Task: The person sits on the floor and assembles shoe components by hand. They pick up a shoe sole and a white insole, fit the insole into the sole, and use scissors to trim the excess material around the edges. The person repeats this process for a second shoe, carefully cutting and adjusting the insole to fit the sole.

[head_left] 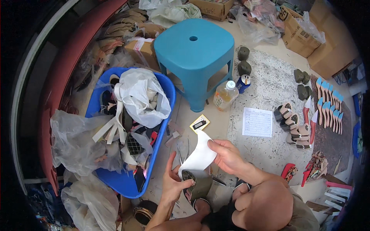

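Observation:
My left hand (173,183) grips an olive-green piece with a quilted grid pattern (201,186), which looks like a shoe upper; the thumb presses on its near face. A curved white sheet (199,154) rises from the top edge of that piece. My right hand (227,156) pinches the sheet's right edge between thumb and fingers. Whether the sheet is stuck to the olive piece or only touches it, I cannot tell. Beyond the left fingers, slim metal prongs (185,154) show. A dark pointed metal tip (218,180) sticks out right of the olive piece; what it belongs to is hidden.
Left stands a blue tub (172,90) of scraps and plastic bags; ahead, a teal stool (194,50). A bottle (226,95), blue can (243,82), yellow-and-white card (199,124) and printed sheet (257,122) lie beyond my hands. Shoe parts (295,125) and red-handled knives (313,122) are right.

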`<state>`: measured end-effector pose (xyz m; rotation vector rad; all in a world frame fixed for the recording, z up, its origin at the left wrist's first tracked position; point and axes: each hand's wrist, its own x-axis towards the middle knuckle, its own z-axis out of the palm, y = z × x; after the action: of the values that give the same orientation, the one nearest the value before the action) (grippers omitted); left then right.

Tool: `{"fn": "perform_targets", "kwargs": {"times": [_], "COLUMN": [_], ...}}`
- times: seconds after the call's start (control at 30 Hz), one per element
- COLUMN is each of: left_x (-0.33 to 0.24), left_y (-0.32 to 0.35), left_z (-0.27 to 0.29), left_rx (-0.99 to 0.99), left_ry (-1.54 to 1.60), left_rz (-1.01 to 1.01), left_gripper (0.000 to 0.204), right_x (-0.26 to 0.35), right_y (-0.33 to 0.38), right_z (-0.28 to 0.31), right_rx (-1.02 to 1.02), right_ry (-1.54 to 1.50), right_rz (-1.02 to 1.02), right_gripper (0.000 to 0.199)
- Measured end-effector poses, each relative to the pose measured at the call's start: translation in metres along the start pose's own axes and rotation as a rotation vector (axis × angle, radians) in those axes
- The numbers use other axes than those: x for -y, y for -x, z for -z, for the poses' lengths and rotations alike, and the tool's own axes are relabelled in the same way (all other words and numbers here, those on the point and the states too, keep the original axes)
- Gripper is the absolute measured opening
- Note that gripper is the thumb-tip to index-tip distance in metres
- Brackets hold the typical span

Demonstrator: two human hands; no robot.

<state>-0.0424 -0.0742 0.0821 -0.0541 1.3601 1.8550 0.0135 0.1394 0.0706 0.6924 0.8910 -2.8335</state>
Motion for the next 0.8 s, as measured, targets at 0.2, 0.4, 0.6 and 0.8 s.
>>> {"fn": "perform_targets", "kwargs": {"times": [0.2, 0.4, 0.6, 0.8], "left_x": [0.007, 0.003, 0.004, 0.011], "left_y": [0.016, 0.027, 0.027, 0.023], "left_z": [0.013, 0.014, 0.015, 0.018], "left_rx": [-0.01, -0.078, -0.127, -0.157], "left_ry": [-0.041, -0.068, -0.134, -0.253], "left_rz": [0.041, 0.106, 0.149, 0.195], "left_gripper": [0.116, 0.109, 0.104, 0.096], "right_x": [-0.003, -0.006, -0.008, -0.01], "right_y": [0.026, 0.032, 0.033, 0.034], "right_z": [-0.006, -0.005, -0.005, -0.002], "right_rx": [-0.049, -0.013, 0.03, 0.038], "right_ry": [-0.046, -0.069, -0.036, 0.001], "right_rz": [-0.095, -0.179, -0.201, -0.197], "right_gripper": [0.036, 0.038, 0.037, 0.035]}}
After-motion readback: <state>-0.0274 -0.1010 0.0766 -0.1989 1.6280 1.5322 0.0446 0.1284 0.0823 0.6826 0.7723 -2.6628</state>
